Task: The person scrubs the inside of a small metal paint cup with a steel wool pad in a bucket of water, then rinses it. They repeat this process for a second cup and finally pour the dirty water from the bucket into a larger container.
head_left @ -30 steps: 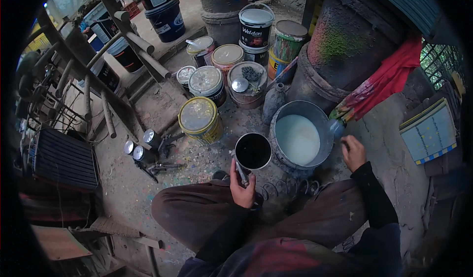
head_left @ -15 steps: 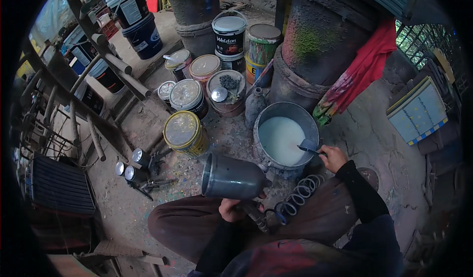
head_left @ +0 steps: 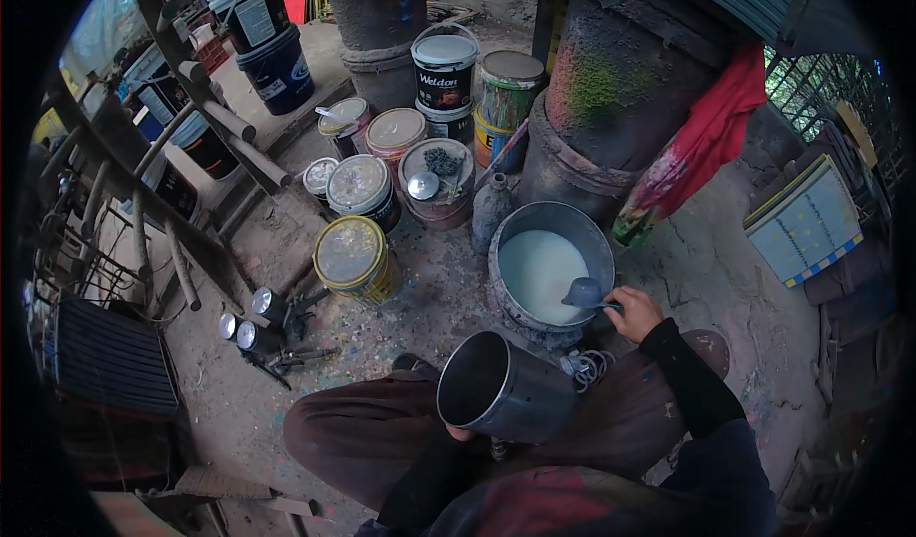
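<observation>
My right hand (head_left: 634,315) grips the handle of a small dark scoop (head_left: 584,294) over the near right side of a metal pot (head_left: 604,236). White liquid (head_left: 542,268) fills the lower part of the pot. In front of my lap, my left hand (head_left: 461,432) holds a spray gun with a large grey metal cup (head_left: 534,394). The cup lies tilted, its mouth facing left and upward, and its inside looks dark. Most of my left hand and the gun's body are hidden under the cup. A coiled hose (head_left: 593,369) shows behind the cup.
Beyond the pot stand a grey bottle (head_left: 493,214), a yellow paint bucket (head_left: 355,260) and several other paint cans. Other spray guns (head_left: 272,332) lie on the floor at left. A red cloth (head_left: 701,141) hangs from large drums (head_left: 611,88). Wooden poles (head_left: 205,107) rise at left.
My right hand has lifted the scoop out of the white liquid and turned it. My left hand has swung the spray gun's cup so that its mouth shows, and moved it right and toward me.
</observation>
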A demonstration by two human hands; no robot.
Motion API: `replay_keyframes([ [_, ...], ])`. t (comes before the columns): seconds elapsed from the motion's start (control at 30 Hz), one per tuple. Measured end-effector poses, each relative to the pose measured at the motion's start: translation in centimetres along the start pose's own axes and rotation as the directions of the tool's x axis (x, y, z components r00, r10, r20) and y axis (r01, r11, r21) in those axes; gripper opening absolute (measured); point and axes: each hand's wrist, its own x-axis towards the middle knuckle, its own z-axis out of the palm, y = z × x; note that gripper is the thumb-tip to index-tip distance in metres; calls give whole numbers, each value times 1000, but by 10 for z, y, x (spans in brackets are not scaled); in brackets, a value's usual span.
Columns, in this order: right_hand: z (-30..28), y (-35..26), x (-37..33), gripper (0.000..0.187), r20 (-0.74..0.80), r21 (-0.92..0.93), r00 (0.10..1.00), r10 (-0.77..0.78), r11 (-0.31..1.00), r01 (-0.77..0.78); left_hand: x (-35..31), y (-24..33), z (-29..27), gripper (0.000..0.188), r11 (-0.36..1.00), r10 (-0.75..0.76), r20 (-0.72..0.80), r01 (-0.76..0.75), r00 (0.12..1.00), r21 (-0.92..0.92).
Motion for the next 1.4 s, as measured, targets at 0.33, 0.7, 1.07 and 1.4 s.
replay_keyframes([
  [0.33,-10,-10,11,14,-417,0,908,-38,999,42,25,8,19,73,697,450,-321,-103,833,710],
  [0.7,-27,-6,8,9,58,-262,967,-247,931,254,11,17,26,82,752,543,-573,-51,613,658],
  [1.07,4,21,66,16,72,638,997,-11,769,-38,9,6,11,80,716,615,-590,-59,523,695],
  [1.4,-41,-217,84,17,228,933,920,-318,341,-114,-21,20,-16,80,814,566,-779,-36,270,580],
])
